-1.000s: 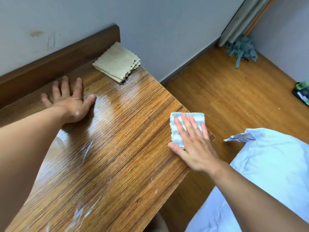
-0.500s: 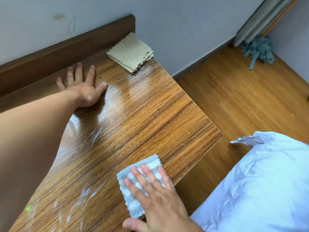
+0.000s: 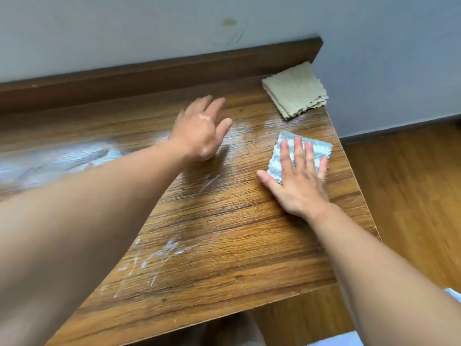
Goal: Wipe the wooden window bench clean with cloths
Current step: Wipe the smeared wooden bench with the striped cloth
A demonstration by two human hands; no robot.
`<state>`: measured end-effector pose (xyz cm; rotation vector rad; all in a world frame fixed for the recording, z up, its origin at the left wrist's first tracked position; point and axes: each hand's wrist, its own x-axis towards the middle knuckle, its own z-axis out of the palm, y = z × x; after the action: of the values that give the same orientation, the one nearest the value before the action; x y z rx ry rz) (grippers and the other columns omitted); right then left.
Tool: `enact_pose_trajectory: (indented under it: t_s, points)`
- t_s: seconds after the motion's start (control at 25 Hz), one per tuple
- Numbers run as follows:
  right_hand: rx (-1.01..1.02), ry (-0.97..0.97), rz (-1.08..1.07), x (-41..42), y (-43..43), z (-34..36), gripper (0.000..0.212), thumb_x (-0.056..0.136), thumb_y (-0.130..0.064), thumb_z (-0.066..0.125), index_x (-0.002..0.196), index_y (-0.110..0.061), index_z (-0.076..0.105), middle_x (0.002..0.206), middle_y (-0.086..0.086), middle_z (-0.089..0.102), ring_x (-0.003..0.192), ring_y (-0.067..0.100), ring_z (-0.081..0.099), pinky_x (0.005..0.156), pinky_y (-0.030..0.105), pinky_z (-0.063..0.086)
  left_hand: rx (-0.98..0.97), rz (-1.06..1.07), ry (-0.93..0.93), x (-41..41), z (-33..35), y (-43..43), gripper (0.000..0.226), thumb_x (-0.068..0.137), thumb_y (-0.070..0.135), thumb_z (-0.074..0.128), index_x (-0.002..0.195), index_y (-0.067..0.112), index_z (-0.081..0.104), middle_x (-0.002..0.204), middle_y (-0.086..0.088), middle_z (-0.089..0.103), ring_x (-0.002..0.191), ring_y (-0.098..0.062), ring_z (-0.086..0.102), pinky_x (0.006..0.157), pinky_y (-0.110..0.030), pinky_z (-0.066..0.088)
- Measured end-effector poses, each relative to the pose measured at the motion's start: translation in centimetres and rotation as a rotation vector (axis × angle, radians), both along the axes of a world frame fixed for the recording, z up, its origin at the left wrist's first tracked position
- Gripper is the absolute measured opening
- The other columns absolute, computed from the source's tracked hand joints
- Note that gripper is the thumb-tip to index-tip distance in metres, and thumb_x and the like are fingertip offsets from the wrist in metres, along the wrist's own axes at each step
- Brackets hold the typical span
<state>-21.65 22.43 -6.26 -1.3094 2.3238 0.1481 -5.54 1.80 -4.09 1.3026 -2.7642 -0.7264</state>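
Observation:
The wooden window bench (image 3: pixel 232 236) fills the middle of the head view, with white smears near its front and along its left part. My right hand (image 3: pixel 296 181) lies flat with spread fingers on a folded grey-white cloth (image 3: pixel 316 152), pressing it onto the bench near the right edge. My left hand (image 3: pixel 202 131) is blurred, fingers apart, resting or hovering on the wood to the left of that cloth, holding nothing. A folded beige cloth (image 3: pixel 295 89) lies in the far right corner against the wall.
A dark wooden ledge (image 3: pixel 149 73) runs along the wall behind the bench. The wooden floor (image 3: pixel 411 196) drops away past the bench's right edge. A bit of pale fabric (image 3: pixel 452 294) shows at the lower right.
My right hand slid the grey-white cloth from the bench's front edge back toward the far right corner. My left hand lifted or shifted slightly. The camera swung left.

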Motion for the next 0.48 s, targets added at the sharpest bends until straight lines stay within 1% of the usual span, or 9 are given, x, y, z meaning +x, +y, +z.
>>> enact_pose_trajectory:
  t_s: [0.04,0.12,0.16,0.24,0.28,0.36,0.48]
  points:
    - [-0.009,-0.020,0.090,1.1,-0.9,0.2,0.100,0.081,-0.090,0.002,0.159,-0.031,-0.022,0.166,0.002,-0.031,0.150,0.025,-0.034,0.120,0.059,-0.017,-0.052,0.066,0.093,2.3,0.1,2.5,0.063,0.099,0.052,0.041,0.154,0.021,0.037,0.161,-0.012,0.035,0.149,-0.031,0.029,0.121,-0.051,0.025]
    - [-0.033,-0.038,0.283,4.1,-1.0,0.5,0.098,0.082,-0.089,0.000,0.159,-0.032,-0.021,0.165,0.002,-0.032,0.150,0.024,-0.035,0.121,0.058,-0.017,-0.113,0.178,0.181,7.6,0.4,9.7,0.062,0.092,0.045,0.051,0.145,0.015,0.048,0.151,-0.012,0.046,0.139,-0.034,0.041,0.115,-0.052,0.035]
    - [-0.034,-0.037,0.375,5.1,-0.4,0.6,0.097,0.082,-0.088,-0.001,0.159,-0.033,-0.020,0.165,0.001,-0.032,0.150,0.023,-0.034,0.122,0.058,-0.016,-0.129,0.205,0.175,10.0,0.2,13.4,0.062,0.089,0.044,0.054,0.144,0.015,0.050,0.150,-0.012,0.046,0.138,-0.034,0.042,0.113,-0.053,0.035]
    - [0.014,-0.049,0.554,5.4,1.4,1.0,0.091,0.085,-0.085,-0.003,0.159,-0.034,-0.020,0.166,-0.001,-0.031,0.151,0.021,-0.033,0.123,0.056,-0.013,-0.125,0.281,0.037,15.7,-0.3,20.8,0.065,0.088,0.045,0.055,0.145,0.015,0.049,0.154,-0.011,0.042,0.142,-0.035,0.038,0.115,-0.054,0.031]
    - [0.018,-0.025,0.607,4.7,1.9,1.0,0.090,0.086,-0.085,-0.002,0.159,-0.035,-0.020,0.166,-0.002,-0.030,0.151,0.019,-0.031,0.124,0.055,-0.012,-0.113,0.348,-0.021,18.6,-0.4,23.7,0.067,0.088,0.047,0.054,0.146,0.014,0.048,0.156,-0.012,0.039,0.143,-0.036,0.037,0.114,-0.055,0.028]
    - [0.002,0.032,0.610,2.6,0.8,0.8,0.093,0.085,-0.087,-0.003,0.161,-0.035,-0.015,0.169,-0.002,-0.024,0.153,0.018,-0.027,0.125,0.053,-0.011,-0.132,0.498,-0.117,23.8,-1.0,27.2,0.075,0.087,0.053,0.051,0.148,0.010,0.044,0.157,-0.015,0.036,0.143,-0.039,0.036,0.112,-0.059,0.027]
    - [-0.046,-0.011,0.414,2.1,-6.1,0.5,0.098,0.085,-0.088,0.002,0.163,-0.029,-0.007,0.171,0.003,-0.015,0.156,0.022,-0.018,0.124,0.055,-0.012,-0.106,0.616,-0.257,28.3,-1.9,27.5,0.083,0.085,0.061,0.045,0.149,0.009,0.039,0.157,-0.018,0.034,0.145,-0.041,0.032,0.111,-0.064,0.026]
